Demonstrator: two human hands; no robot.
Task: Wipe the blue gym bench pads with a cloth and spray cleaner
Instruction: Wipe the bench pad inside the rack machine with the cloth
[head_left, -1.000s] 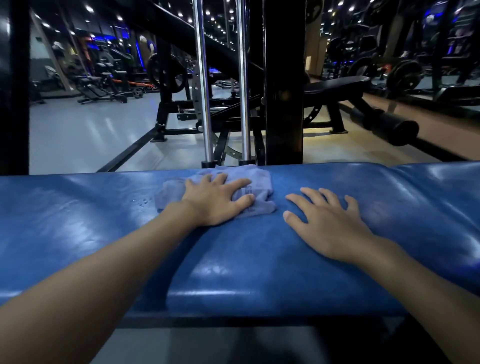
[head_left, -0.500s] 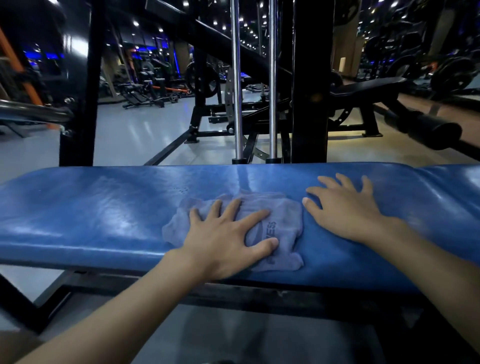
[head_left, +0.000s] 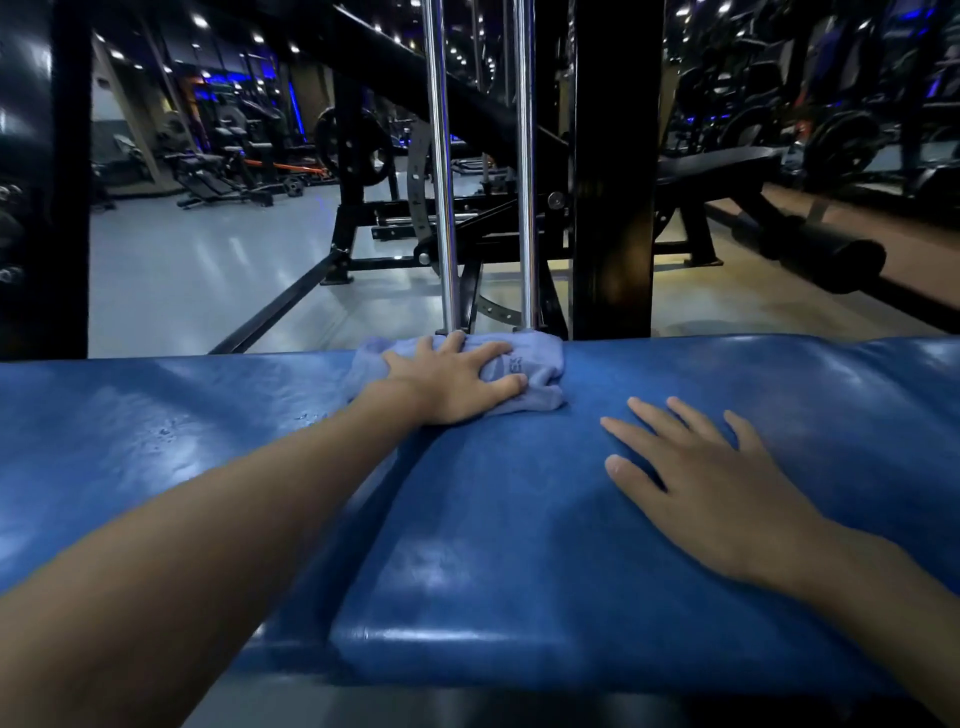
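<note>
The blue bench pad (head_left: 519, 519) stretches across the whole lower view, shiny and with a few droplets left of my arm. A light blue-grey cloth (head_left: 535, 364) lies bunched at the pad's far edge. My left hand (head_left: 452, 384) presses flat on the cloth with spread fingers. My right hand (head_left: 696, 483) rests flat on the bare pad to the right of the cloth, apart from it, fingers straight. No spray bottle is in view.
Just behind the pad's far edge stand two chrome guide rods (head_left: 441, 166) and a thick black upright post (head_left: 613, 171). A black post (head_left: 67, 182) stands at the far left. A black foam roller (head_left: 841, 260) sticks out at the right. Grey floor and other machines lie beyond.
My left hand has pushed the cloth from the near middle of the pad to its far edge, bunching it. My right hand stays flat on the pad. The view has tilted and moved closer.
</note>
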